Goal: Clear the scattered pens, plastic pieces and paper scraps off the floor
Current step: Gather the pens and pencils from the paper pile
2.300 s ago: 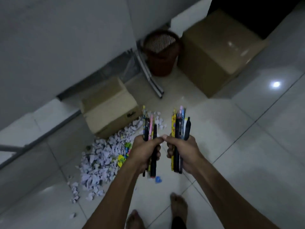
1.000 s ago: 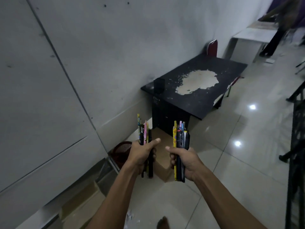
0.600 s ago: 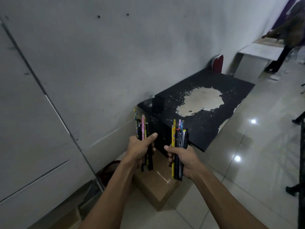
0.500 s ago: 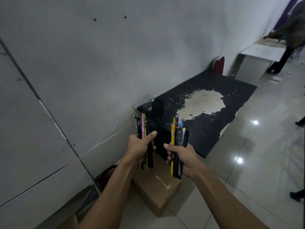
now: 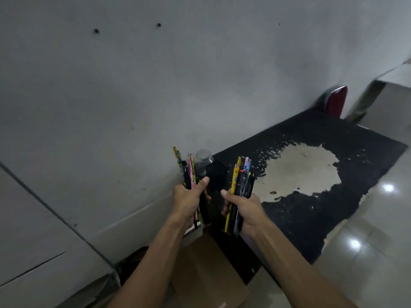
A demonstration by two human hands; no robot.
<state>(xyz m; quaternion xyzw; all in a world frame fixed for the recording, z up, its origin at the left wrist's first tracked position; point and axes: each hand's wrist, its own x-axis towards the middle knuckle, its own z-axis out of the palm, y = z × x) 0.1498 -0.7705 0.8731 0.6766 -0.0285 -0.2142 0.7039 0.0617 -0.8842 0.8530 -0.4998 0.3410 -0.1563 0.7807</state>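
My left hand (image 5: 189, 200) grips an upright bundle of pens (image 5: 187, 172), yellow, pink and black. My right hand (image 5: 243, 210) grips a second upright bundle of pens (image 5: 241, 180), yellow, black and blue. Both hands are held side by side in front of the near end of a black table (image 5: 311, 210). On that near end, against the wall, stand a clear glass jar (image 5: 202, 162) and a black holder (image 5: 216, 176), just beyond the pens. The paper scraps and plastic pieces on the floor are out of view.
The black tabletop has a large pale worn patch (image 5: 300, 172). A brown cardboard box (image 5: 206, 278) sits on the floor under my arms. A red chair back (image 5: 335, 101) stands behind the table. The grey wall (image 5: 133, 85) runs along the left; glossy tiles (image 5: 373, 252) lie to the right.
The view has lifted from the floor and the scrap pile to the black table, which is now closer. Both hands keep their pen bundles.
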